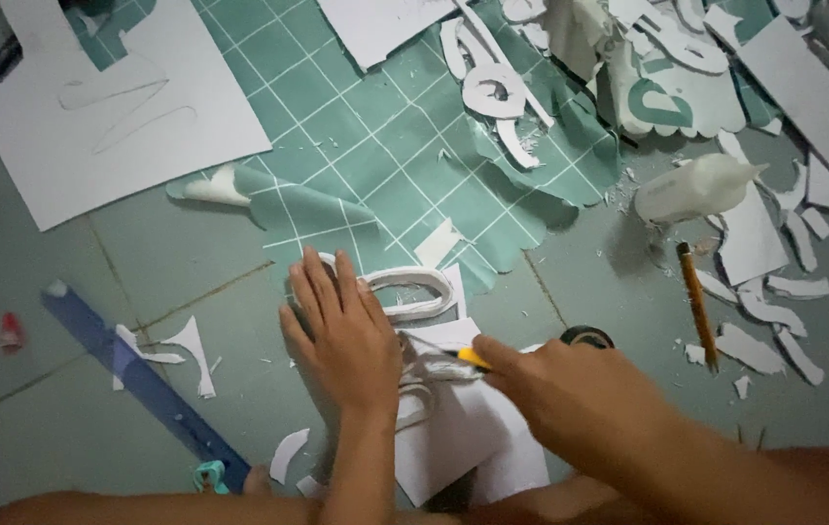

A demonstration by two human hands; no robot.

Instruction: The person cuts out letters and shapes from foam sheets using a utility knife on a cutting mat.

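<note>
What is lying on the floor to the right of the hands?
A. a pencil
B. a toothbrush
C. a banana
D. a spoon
A. An orange-brown pencil lies on the grey floor to the right of the right hand, among white paper scraps.

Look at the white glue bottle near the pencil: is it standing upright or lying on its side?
Lying on its side. The white glue bottle rests lengthwise on the floor, its narrow end pointing right, above the pencil.
</note>
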